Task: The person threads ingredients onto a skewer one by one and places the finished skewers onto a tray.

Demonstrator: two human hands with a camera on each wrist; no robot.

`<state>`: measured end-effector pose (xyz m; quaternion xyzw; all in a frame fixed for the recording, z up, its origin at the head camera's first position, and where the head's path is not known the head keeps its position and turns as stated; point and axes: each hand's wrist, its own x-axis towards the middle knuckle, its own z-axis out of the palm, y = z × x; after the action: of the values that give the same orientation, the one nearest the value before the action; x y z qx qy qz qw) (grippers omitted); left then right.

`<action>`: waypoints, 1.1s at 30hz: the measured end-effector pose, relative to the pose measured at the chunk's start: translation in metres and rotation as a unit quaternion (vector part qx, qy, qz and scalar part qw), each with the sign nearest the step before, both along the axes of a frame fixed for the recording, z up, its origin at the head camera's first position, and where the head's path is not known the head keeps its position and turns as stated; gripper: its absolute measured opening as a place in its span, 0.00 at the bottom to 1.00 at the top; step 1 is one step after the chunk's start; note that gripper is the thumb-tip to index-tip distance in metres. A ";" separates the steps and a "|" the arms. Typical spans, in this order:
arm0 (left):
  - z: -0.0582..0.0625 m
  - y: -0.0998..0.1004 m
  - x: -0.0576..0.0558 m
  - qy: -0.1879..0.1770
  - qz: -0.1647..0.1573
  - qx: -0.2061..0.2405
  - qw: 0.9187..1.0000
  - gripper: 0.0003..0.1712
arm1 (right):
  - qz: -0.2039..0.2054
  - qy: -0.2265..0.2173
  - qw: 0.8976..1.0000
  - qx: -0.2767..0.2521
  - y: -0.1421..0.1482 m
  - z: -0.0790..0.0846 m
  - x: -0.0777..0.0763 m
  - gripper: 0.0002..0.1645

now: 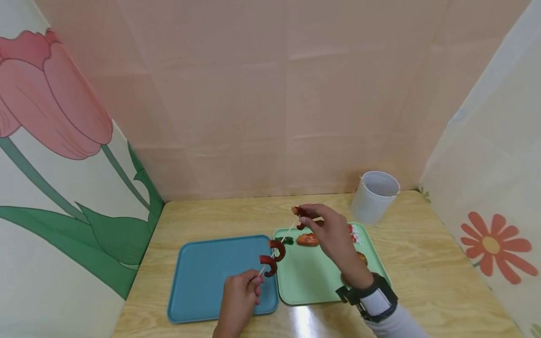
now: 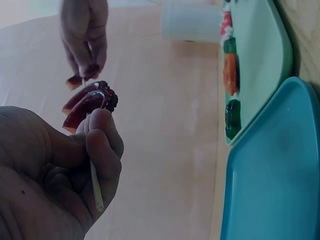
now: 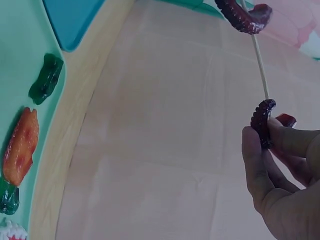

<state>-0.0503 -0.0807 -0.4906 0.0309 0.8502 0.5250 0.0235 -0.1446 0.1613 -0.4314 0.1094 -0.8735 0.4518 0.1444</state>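
My left hand (image 1: 241, 295) grips the lower end of a thin wooden skewer (image 2: 96, 187), which slants up and away to the right. Two dark red octopus tentacle pieces (image 1: 277, 250) are threaded on it, above the left fingers. At the skewer's far end, my right hand (image 1: 334, 234) pinches a third tentacle piece (image 3: 262, 122) between thumb and fingers. In the right wrist view the skewer tip reaches this third piece. Below the hands lie a blue tray (image 1: 207, 281) on the left and a light green tray (image 1: 302, 281) on the right.
On the green tray are a dark green piece (image 3: 46, 78), an orange-brown wing-shaped piece (image 3: 21, 147) and red-and-white pieces (image 1: 355, 234), partly behind the right hand. A white bucket (image 1: 367, 206) stands at the back right of the wooden table (image 1: 439, 281). Printed cloth walls surround it.
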 end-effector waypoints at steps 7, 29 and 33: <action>0.001 0.003 -0.001 0.017 -0.001 -0.008 1.000 0.09 | 0.009 0.109 0.993 0.053 -0.011 -0.005 0.007 0.21; -0.008 -0.008 -0.002 -0.004 0.060 0.008 0.998 0.10 | 0.089 0.099 0.988 0.074 -0.030 -0.017 0.024 0.24; -0.030 -0.039 -0.005 -0.027 0.135 0.017 0.990 0.09 | 0.089 0.027 0.993 0.077 -0.025 -0.019 0.025 0.23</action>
<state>-0.0553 -0.1197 -0.5206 -0.0981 0.8367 0.5383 -0.0248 -0.1200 0.1366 -0.4504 0.2102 -0.8883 0.3907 0.1184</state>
